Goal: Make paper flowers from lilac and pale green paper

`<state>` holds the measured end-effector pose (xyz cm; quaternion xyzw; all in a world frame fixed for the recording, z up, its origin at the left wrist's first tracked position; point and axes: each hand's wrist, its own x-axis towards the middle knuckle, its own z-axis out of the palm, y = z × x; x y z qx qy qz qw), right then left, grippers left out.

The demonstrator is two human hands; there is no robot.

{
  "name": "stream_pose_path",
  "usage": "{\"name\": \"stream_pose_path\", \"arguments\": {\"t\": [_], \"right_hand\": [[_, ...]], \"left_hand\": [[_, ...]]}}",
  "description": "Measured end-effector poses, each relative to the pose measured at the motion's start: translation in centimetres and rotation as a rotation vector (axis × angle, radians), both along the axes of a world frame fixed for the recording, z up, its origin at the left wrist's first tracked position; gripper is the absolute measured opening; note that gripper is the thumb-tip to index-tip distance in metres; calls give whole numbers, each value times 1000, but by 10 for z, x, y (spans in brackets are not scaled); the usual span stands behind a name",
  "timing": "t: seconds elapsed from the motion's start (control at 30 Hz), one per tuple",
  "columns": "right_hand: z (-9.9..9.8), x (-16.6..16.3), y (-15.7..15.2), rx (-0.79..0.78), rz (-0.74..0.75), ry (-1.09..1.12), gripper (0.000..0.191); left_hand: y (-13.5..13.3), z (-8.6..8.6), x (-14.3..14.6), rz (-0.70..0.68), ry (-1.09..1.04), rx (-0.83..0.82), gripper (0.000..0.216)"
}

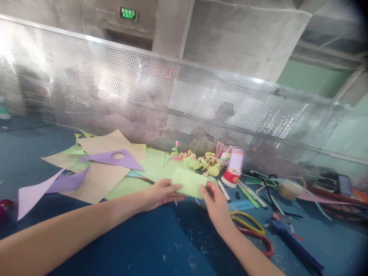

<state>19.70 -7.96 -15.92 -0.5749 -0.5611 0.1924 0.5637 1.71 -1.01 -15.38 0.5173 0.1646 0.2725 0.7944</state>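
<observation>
Both my hands hold a small light-green paper rectangle [188, 181] just above the blue table [138, 245]. My left hand [161, 193] pinches its left edge, fingers closed on the paper. At the paper's right lower edge, my right hand [214, 202] grips it with thumb and fingers. Behind the paper lie curled yellow and green paper shapes [204, 161].
Large cut sheets of tan [97, 180], purple [115, 158] and green paper lie at the left. A red-and-white glue bottle [233, 168], pens, yellow-handled scissors [249, 221] and red-handled scissors [260, 240] lie at the right. A perforated metal screen [184, 103] runs along the table's far edge.
</observation>
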Motion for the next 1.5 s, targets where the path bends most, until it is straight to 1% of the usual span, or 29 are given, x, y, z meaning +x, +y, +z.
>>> {"name": "stream_pose_path", "arguments": {"t": [0.4,0.6,0.73,0.97,1.17,1.37,1.5], "right_hand": [[0,0,1,7,5,3,24],[0,2,1,19,-3,-15,25],[-3,4,2,24,-6,-17,25],[-4,0,0,15,-8,-15,23],[-3,1,-1,9,-26,-55,23],[-1,0,-2,-11,-34,-43,23],[-1,1,-2,6,-70,-101,23]], "left_hand": [[1,-1,-1,-25,-12,4,34],[0,0,-2,-7,-23,-24,35],[-1,1,-2,-1,3,-8,36],[5,-7,1,45,50,-1,31],[5,-7,2,51,59,3,30],[2,-5,0,20,69,40,33],[1,0,-3,-15,106,89,35]]}}
